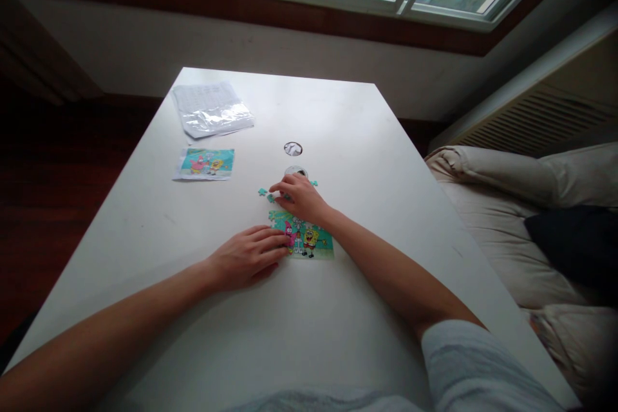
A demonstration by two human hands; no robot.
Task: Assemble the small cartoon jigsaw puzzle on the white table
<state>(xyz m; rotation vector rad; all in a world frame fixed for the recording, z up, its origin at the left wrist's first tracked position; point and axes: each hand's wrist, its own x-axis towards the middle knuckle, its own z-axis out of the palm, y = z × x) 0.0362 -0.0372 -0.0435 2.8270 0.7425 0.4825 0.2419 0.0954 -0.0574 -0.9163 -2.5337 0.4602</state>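
Where left hand (248,254) overlaps puzzle (318,248) edge, roomy tabletop (362,154)

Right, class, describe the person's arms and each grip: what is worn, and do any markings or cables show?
The left grip and right grip are ungloved hands, with no ring or watch visible. The left forearm is bare as far as it shows; the right forearm is bare up to a pale grey, softly streaked sleeve near the elbow. No cables or markings show.
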